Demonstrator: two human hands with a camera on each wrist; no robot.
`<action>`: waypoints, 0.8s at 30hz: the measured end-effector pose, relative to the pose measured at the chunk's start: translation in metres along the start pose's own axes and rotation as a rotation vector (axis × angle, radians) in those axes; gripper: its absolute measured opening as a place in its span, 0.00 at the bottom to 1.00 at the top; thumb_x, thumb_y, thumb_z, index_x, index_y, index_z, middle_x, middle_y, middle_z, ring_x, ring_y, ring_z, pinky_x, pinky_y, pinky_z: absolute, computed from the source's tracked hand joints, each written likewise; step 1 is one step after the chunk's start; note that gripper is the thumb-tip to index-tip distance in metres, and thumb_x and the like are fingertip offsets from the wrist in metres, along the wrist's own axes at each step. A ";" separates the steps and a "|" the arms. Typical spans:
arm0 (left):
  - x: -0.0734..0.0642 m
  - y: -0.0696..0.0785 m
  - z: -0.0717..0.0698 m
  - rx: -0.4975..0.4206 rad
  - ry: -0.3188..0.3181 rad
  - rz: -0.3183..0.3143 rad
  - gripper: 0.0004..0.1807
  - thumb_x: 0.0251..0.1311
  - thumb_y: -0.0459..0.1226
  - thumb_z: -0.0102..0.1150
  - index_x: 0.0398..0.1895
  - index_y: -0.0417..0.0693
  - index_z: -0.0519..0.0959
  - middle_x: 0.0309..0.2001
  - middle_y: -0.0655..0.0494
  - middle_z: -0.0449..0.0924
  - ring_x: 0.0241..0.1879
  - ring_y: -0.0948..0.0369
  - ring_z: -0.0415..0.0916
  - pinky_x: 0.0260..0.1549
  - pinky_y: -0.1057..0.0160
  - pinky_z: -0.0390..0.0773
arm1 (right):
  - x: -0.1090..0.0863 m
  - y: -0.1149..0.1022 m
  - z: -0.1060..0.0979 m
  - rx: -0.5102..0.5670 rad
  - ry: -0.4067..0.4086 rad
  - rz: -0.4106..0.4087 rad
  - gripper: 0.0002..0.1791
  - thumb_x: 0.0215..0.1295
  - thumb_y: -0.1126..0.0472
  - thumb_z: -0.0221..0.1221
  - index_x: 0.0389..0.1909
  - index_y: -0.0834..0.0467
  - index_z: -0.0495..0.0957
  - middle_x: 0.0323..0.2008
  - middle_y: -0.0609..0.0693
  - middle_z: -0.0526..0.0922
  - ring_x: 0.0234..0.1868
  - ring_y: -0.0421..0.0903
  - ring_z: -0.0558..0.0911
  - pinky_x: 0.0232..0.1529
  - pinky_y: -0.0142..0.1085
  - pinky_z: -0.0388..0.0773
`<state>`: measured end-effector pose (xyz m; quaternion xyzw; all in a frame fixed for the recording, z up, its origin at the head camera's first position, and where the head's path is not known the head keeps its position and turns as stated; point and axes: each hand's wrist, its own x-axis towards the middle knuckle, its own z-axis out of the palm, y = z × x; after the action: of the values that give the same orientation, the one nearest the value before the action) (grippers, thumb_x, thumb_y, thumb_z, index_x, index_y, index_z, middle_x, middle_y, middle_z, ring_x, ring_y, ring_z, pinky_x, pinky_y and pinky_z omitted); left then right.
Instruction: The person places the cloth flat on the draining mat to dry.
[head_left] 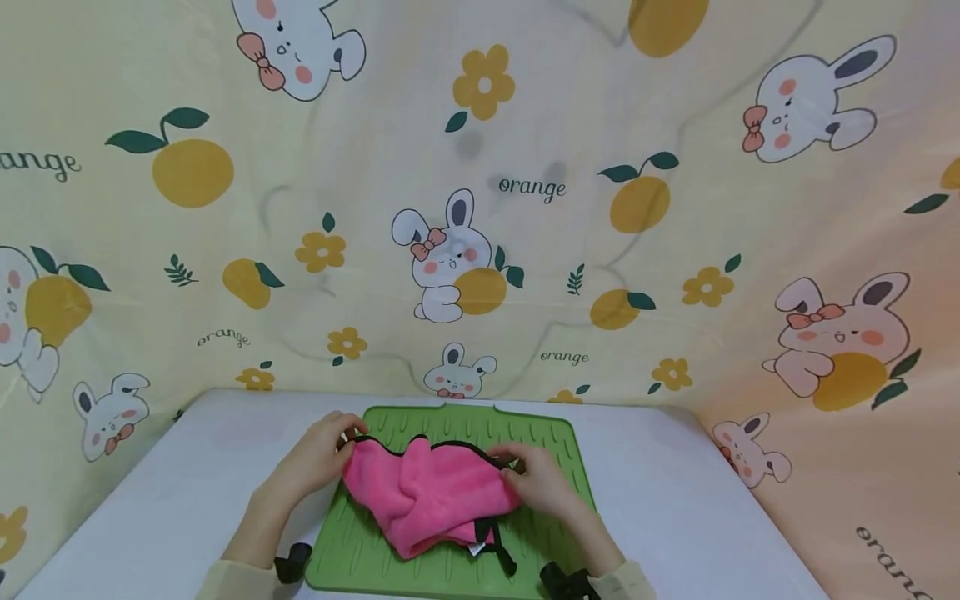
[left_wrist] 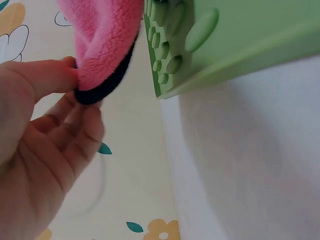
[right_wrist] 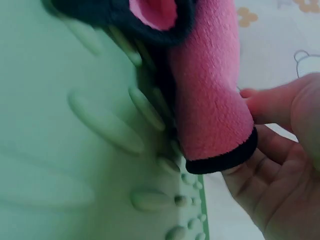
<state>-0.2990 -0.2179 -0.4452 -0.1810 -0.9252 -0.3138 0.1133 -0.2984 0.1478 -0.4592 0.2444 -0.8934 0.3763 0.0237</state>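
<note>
A soft pink fleece piece with black edging (head_left: 450,487) hangs in loose folds over a green ridged mat (head_left: 337,550). At its upper left end, my left hand (head_left: 318,454) pinches the black-trimmed edge between thumb and fingers. My right hand (head_left: 543,479) grips the opposite end in the same way. A white tag (head_left: 477,549) and a black cord end (head_left: 508,562) dangle at its lower right. In the right wrist view, a black-rimmed opening (right_wrist: 165,37) shows pink fleece inside.
The mat lies on a white table (head_left: 667,500), with a raised lip along its far edge. Behind and at the sides hangs a cream curtain (head_left: 360,167) printed with rabbits, oranges and flowers. Black wrist mounts (head_left: 292,563) sit near both sleeves.
</note>
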 end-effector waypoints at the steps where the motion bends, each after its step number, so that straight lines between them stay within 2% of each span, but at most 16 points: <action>1: 0.000 0.000 0.000 0.001 0.017 0.012 0.12 0.63 0.21 0.59 0.45 0.41 0.83 0.39 0.52 0.79 0.37 0.59 0.75 0.36 0.58 0.80 | -0.001 0.001 -0.002 -0.003 -0.022 0.002 0.20 0.65 0.75 0.59 0.55 0.59 0.85 0.49 0.53 0.87 0.36 0.41 0.79 0.36 0.33 0.78; 7: 0.001 -0.002 0.000 0.005 0.081 0.058 0.12 0.65 0.21 0.59 0.41 0.45 0.84 0.40 0.55 0.82 0.39 0.59 0.79 0.37 0.59 0.82 | -0.004 0.009 -0.010 0.029 -0.164 0.014 0.30 0.59 0.78 0.54 0.61 0.58 0.83 0.57 0.58 0.84 0.19 0.36 0.67 0.22 0.30 0.70; 10: 0.001 -0.002 -0.001 -0.002 0.100 0.063 0.12 0.65 0.21 0.59 0.40 0.45 0.84 0.40 0.55 0.83 0.40 0.58 0.80 0.38 0.56 0.83 | -0.005 0.013 -0.014 0.053 -0.198 0.019 0.31 0.58 0.79 0.53 0.63 0.59 0.82 0.61 0.61 0.82 0.17 0.35 0.64 0.20 0.29 0.69; 13: 0.001 -0.001 -0.002 -0.012 0.119 0.059 0.12 0.65 0.21 0.59 0.40 0.45 0.84 0.41 0.54 0.83 0.42 0.57 0.80 0.40 0.54 0.84 | -0.005 0.017 -0.019 0.051 -0.191 0.031 0.31 0.58 0.78 0.54 0.63 0.59 0.81 0.63 0.62 0.80 0.18 0.35 0.64 0.21 0.30 0.70; 18: 0.002 0.000 -0.002 -0.006 0.137 0.055 0.12 0.65 0.21 0.59 0.40 0.44 0.85 0.42 0.53 0.83 0.42 0.56 0.80 0.42 0.51 0.84 | -0.008 0.022 -0.027 0.054 -0.124 0.059 0.31 0.57 0.78 0.55 0.64 0.61 0.81 0.64 0.64 0.78 0.19 0.36 0.67 0.22 0.31 0.71; 24: 0.002 0.003 0.005 0.017 0.105 0.055 0.11 0.66 0.22 0.60 0.44 0.42 0.87 0.45 0.50 0.85 0.49 0.49 0.83 0.50 0.48 0.83 | -0.012 0.028 -0.034 0.010 -0.037 0.123 0.28 0.60 0.75 0.57 0.63 0.63 0.81 0.64 0.64 0.77 0.19 0.38 0.69 0.21 0.32 0.72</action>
<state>-0.3001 -0.2116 -0.4468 -0.1888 -0.9153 -0.3115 0.1717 -0.3057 0.1926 -0.4567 0.1960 -0.9050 0.3771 -0.0174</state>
